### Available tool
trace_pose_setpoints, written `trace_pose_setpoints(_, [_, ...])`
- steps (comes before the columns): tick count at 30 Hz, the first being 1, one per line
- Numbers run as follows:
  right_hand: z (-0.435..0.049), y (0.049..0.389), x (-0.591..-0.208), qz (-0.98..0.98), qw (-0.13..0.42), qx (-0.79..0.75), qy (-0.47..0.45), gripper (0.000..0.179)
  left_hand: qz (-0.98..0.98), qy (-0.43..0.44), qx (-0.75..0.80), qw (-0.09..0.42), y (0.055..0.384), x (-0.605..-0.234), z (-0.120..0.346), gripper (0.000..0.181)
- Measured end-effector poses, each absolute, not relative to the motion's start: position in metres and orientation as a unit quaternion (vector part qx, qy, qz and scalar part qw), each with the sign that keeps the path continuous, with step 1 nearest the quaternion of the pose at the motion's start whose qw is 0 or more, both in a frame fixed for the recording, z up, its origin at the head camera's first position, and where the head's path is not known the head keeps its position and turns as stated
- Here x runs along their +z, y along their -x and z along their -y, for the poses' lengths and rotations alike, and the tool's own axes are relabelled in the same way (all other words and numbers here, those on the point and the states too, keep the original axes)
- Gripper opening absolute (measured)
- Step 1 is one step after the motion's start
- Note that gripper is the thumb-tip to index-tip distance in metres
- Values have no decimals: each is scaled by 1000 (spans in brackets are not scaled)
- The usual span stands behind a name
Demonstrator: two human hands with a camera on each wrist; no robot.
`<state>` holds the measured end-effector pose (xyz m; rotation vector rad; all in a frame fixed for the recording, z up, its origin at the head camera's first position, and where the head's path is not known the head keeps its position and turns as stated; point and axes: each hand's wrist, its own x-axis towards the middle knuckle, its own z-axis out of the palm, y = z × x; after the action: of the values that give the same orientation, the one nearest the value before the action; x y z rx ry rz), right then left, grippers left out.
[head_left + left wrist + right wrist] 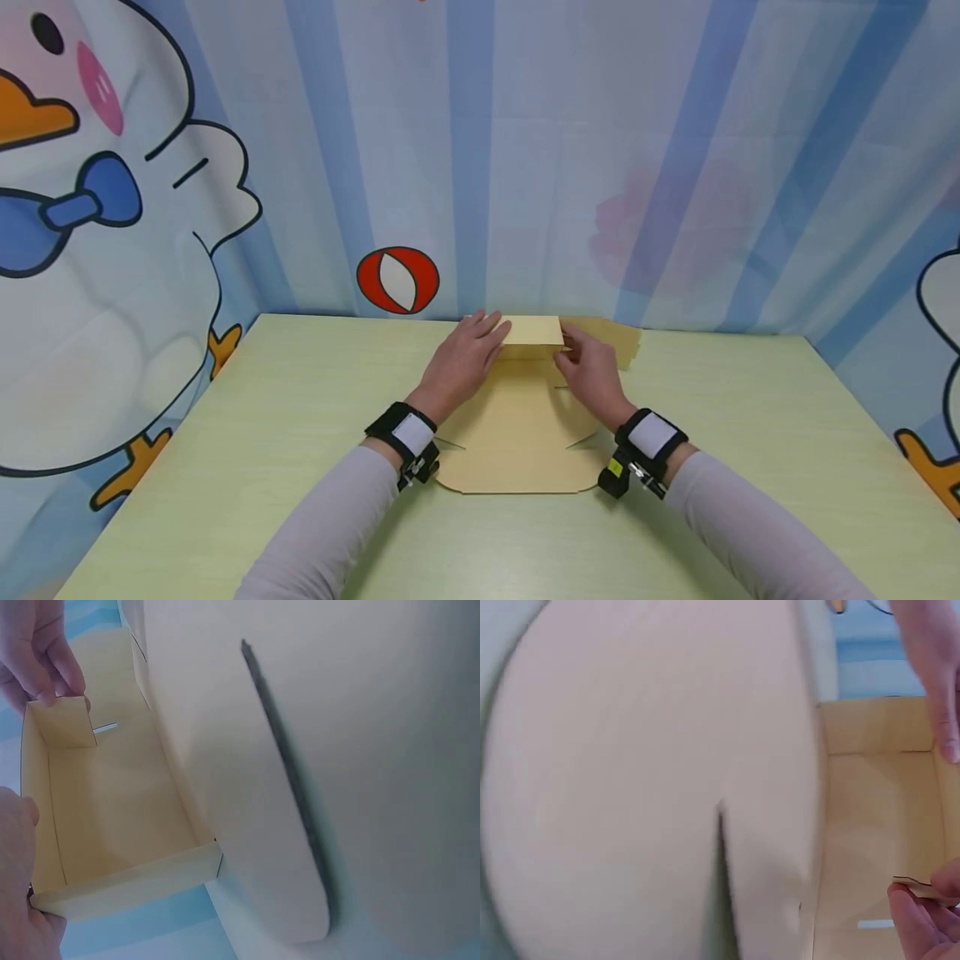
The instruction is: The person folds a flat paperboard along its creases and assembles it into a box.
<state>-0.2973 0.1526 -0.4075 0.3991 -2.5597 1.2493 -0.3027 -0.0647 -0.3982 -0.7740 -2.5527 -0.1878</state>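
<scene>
A partly folded tan cardboard box (525,408) lies on the table, its far end raised into low walls and its rounded near flap flat. My left hand (467,360) holds the raised end at its left corner. In the left wrist view, its fingers (49,926) lie against the outside of the wall there. At the opposite corner, my right hand (594,373) pinches a short end tab (64,721) between thumb and fingers. That tab is folded inward beside a narrow slot (876,924) in the cardboard.
A side flap (622,342) sticks out behind my right hand, near the table's back edge. Cut slits run through the near part of the cardboard. The pale table (322,383) meets a striped cloth backdrop (525,167) with cartoon figures.
</scene>
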Motion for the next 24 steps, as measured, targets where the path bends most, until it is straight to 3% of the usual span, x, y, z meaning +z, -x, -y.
trace_pose_setpoints(8, [-150,297,-399,800,13,595,-78,53,929,283,-68,230,303,-399,64,40])
trace_pose_setpoints(24, [-144,297,-396,656,-59,752,-24,50,928,281,-79,230,303,-401,63,39])
